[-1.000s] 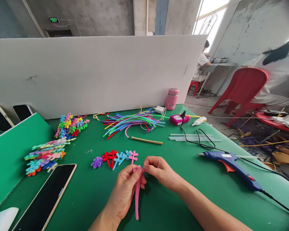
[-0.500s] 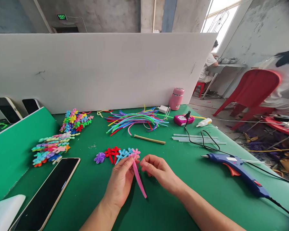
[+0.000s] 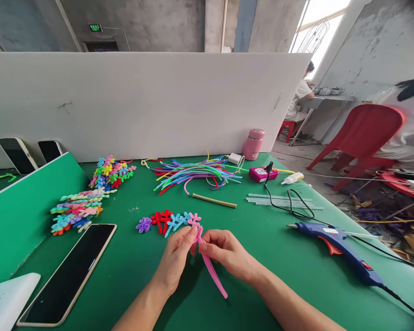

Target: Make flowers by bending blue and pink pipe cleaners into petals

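A pink pipe cleaner (image 3: pixel 214 275) is pinched between my two hands, its long tail hanging down toward me. My left hand (image 3: pixel 175 257) closes on its upper part with thumb and fingers. On the other side, my right hand (image 3: pixel 226 253) grips it just below the bent top. Right behind my fingertips lies a row of pipe-cleaner flowers: a purple flower (image 3: pixel 144 225), red ones (image 3: pixel 162 219), light blue ones (image 3: pixel 177 221) and a pink flower (image 3: pixel 194 219). Part of the pink pipe cleaner is hidden by my fingers.
A heap of coloured pipe cleaners (image 3: pixel 196 172) lies farther back. At right are a blue glue gun (image 3: pixel 338 246), clear glue sticks (image 3: pixel 279 200) and a black cable. Stacked flowers (image 3: pixel 77 209) and a phone (image 3: pixel 69 276) are at left; a white board (image 3: pixel 158 105) stands behind.
My right hand has moved in and taken hold of the pink pipe cleaner, where before it was beside it. The pipe cleaner has shifted right and toward me, off the pink flower.
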Demonstrator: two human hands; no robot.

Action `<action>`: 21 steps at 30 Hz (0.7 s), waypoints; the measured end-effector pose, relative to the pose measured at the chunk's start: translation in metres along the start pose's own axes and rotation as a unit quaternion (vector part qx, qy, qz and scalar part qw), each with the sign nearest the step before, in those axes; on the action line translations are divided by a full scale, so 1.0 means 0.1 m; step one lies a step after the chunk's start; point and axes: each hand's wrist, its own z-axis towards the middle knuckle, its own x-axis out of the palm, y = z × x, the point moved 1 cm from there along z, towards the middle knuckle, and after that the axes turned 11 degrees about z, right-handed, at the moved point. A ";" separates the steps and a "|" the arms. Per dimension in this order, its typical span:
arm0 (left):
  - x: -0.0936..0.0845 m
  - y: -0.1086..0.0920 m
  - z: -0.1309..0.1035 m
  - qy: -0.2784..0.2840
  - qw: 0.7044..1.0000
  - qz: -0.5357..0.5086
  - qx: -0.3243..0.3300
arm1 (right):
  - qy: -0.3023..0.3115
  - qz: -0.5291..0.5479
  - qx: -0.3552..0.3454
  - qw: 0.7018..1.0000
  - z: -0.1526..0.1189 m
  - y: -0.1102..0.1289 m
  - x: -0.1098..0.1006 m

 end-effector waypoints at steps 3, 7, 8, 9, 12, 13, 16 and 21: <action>-0.01 -0.01 0.00 0.054 0.998 0.038 -0.015 | 0.017 -0.015 0.008 1.000 -0.02 -0.01 0.00; 0.00 -0.01 0.00 0.080 0.996 0.016 -0.037 | 0.037 -0.006 0.014 0.999 -0.03 -0.04 -0.02; 0.01 -0.01 0.00 0.085 0.996 0.012 -0.040 | 0.041 -0.003 0.015 0.999 -0.03 -0.04 -0.02; 0.01 0.00 0.00 0.090 0.995 0.010 -0.041 | 0.042 -0.001 0.015 0.999 -0.03 -0.04 -0.03; 0.00 0.01 0.00 0.104 0.994 0.010 -0.038 | 0.042 -0.003 0.012 0.999 -0.03 -0.05 -0.04; 0.00 0.01 0.00 0.107 0.993 0.011 -0.038 | 0.042 -0.004 0.012 0.999 -0.02 -0.05 -0.04; 0.00 0.02 0.00 0.109 0.993 0.004 -0.040 | 0.043 0.000 0.015 0.999 -0.02 -0.07 -0.04; 0.01 0.05 0.01 0.104 0.988 -0.074 -0.087 | 0.038 0.008 0.026 0.999 -0.01 -0.07 -0.04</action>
